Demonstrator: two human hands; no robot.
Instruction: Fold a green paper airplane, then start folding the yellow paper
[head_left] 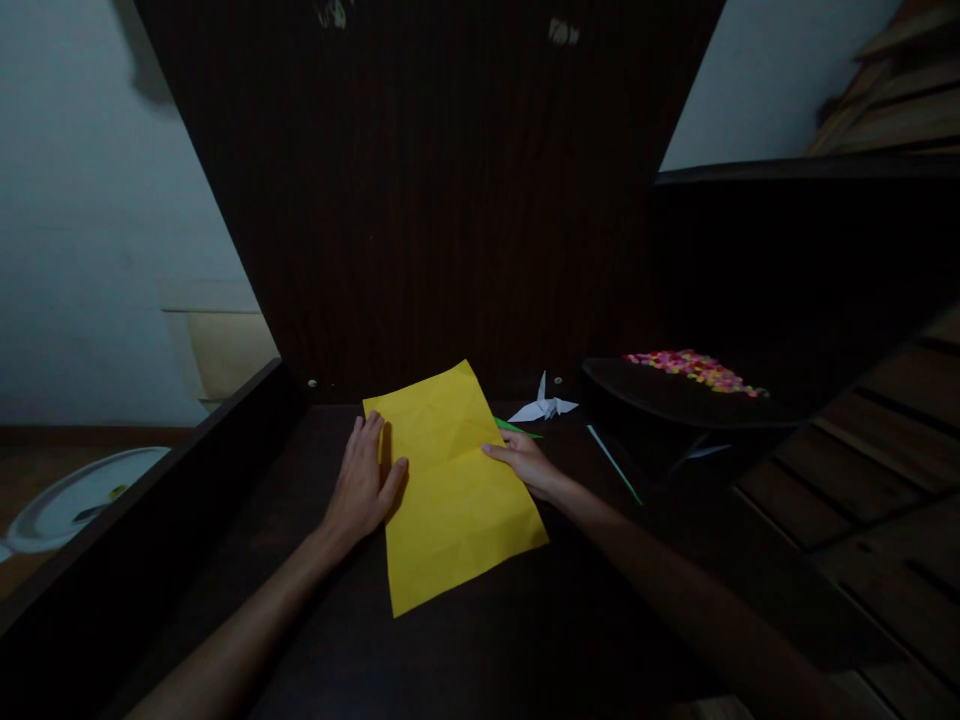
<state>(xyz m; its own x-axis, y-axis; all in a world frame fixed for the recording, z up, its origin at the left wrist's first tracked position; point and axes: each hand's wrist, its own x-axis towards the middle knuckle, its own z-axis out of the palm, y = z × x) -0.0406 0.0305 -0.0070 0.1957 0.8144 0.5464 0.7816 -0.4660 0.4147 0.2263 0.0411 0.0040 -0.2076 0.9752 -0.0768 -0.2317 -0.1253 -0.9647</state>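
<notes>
A yellow sheet lies flat on the dark desk in the lower middle of the frame, tilted so its top edge leans toward the upper right. Faint creases cross it.

The left hand lies palm down at the sheet's left edge, its grip spread flat: the fingers rest on the desk just beside the paper, and the thumb touches the paper's edge. The right hand sits at the sheet's right edge, fingers loosely curled, with the fingertips pressing on the paper; it pinches nothing.

Just above the right hand, right of center, a white paper crane stands on the desk, apart from the sheet. A green strip pokes out between the crane and the sheet's right edge. A thin pale stick lies slanted to the right of the right hand.

Further right, a dark tray carries a scatter of small bright pieces. In the lower left of the frame, off the desk, sits a pale round plate. A dark wooden panel rises behind the desk.
</notes>
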